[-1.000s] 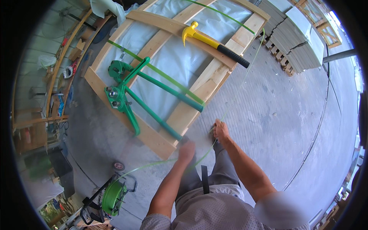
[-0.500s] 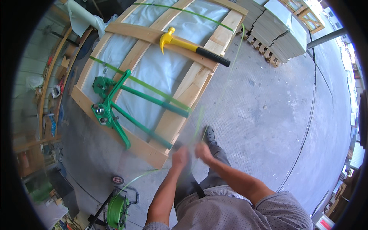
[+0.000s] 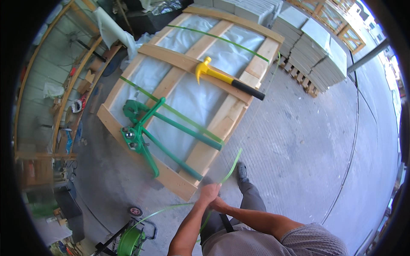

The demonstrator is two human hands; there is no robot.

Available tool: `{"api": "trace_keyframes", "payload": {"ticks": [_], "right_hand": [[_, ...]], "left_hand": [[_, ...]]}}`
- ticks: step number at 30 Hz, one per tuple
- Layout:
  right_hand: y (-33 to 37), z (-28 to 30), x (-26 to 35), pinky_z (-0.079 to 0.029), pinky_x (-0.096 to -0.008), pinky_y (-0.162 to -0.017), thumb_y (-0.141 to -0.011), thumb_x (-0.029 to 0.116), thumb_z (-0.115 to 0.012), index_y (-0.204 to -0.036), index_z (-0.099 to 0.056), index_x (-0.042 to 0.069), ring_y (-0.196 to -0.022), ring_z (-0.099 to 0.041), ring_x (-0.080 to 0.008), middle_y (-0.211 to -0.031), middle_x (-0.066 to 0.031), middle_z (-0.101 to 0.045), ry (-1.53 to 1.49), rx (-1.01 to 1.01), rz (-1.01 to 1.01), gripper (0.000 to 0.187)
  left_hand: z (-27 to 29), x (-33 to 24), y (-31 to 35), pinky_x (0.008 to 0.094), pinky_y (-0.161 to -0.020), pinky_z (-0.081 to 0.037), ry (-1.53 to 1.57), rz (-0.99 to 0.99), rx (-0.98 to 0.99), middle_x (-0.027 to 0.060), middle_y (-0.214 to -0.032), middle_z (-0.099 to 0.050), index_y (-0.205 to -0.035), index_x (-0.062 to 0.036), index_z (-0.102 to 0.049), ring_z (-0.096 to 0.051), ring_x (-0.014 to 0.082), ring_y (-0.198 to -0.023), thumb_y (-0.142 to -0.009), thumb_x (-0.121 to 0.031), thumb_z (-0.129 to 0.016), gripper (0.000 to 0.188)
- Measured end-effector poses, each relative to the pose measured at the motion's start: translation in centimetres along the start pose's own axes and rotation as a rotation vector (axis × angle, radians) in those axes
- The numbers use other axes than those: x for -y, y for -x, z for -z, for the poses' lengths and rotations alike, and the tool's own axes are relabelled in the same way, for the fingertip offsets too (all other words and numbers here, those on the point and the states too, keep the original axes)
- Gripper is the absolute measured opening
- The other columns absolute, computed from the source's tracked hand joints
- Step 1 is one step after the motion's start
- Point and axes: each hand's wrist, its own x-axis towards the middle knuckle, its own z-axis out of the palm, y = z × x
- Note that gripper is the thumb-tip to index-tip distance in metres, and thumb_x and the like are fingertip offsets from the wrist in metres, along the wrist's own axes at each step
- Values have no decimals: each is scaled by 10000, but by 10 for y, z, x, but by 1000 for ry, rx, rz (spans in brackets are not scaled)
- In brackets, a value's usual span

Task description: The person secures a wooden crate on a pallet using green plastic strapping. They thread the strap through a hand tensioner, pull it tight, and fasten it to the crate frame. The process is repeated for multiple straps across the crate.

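My left hand [image 3: 209,193] is closed around a green plastic strap [image 3: 233,165], whose loose end sticks up past the knuckles. Just below it, my right hand [image 3: 219,204] is closed against the same strap; its fingers are partly hidden. Both hands are in front of my legs, off the near corner of a wooden crate [image 3: 226,112] wrapped in white film. On the crate lie a claw hammer [image 3: 230,80] with a yellow head and black grip, and green long-handled strapping tools [image 3: 173,157]. Green straps [image 3: 175,112] cross the slats.
A reel of green strap [image 3: 129,242] stands on a wheeled cart at the lower left, its strap trailing toward me. Stacked grey slabs [image 3: 320,53] rest on a pallet at the back right. Cluttered wooden shelving [image 3: 64,106] runs along the left.
My hands were apart and blurred; now they have come together, the right one below the left. The strap's free end now stands out beyond them. The view has shifted, so the crate appears lower and further right.
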Motion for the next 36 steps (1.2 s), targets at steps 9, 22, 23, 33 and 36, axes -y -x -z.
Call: {"api": "trace_keyframes", "payload": {"ticks": [9, 22, 23, 33, 36], "right_hand": [[23, 147, 84, -511, -271, -600, -932, 274, -538, -947, -629, -10, -667, -611, -143, -776, -65, -629, -103, 109, -324, 299], [-118, 108, 292, -499, -337, -729, -928, 223, -544, -1017, -611, -11, -800, -632, -240, -917, -146, -646, 274, 28, 320, 258], [-129, 79, 296, -498, -366, -766, -935, 219, -525, -1027, -613, 13, -849, -637, -285, -976, -177, -648, 690, 34, 438, 242], [-204, -18, 324, -487, -475, -812, -792, 377, -601, -1049, -561, 42, -959, -615, -401, -1006, -225, -652, 633, -141, 88, 424], [-214, -14, 320, -486, -470, -835, -770, 366, -638, -1024, -575, 31, -981, -609, -394, -1039, -223, -643, 578, -81, 108, 425]], "left_hand": [[-35, 17, 0, 500, -529, -475, -137, -93, -290, 195, -630, -611, -759, -82, -611, -620, 392, -601, -942, -415, -484, 400], [-36, 10, 5, 444, -473, -461, -83, -71, -475, 131, -602, -595, -745, -111, -573, -600, 356, -557, -922, -400, -513, 344], [-37, 10, 4, 443, -486, -474, -75, -53, -463, 133, -619, -613, -739, -112, -591, -615, 344, -568, -925, -402, -503, 356], [-32, 8, 8, 464, -549, -504, -35, -3, -312, 172, -685, -656, -814, -68, -624, -657, 329, -630, -934, -378, -464, 369], [-20, 3, 13, 461, -523, -496, 41, -5, -374, 163, -649, -642, -784, -71, -606, -645, 337, -602, -931, -389, -486, 370]]}}
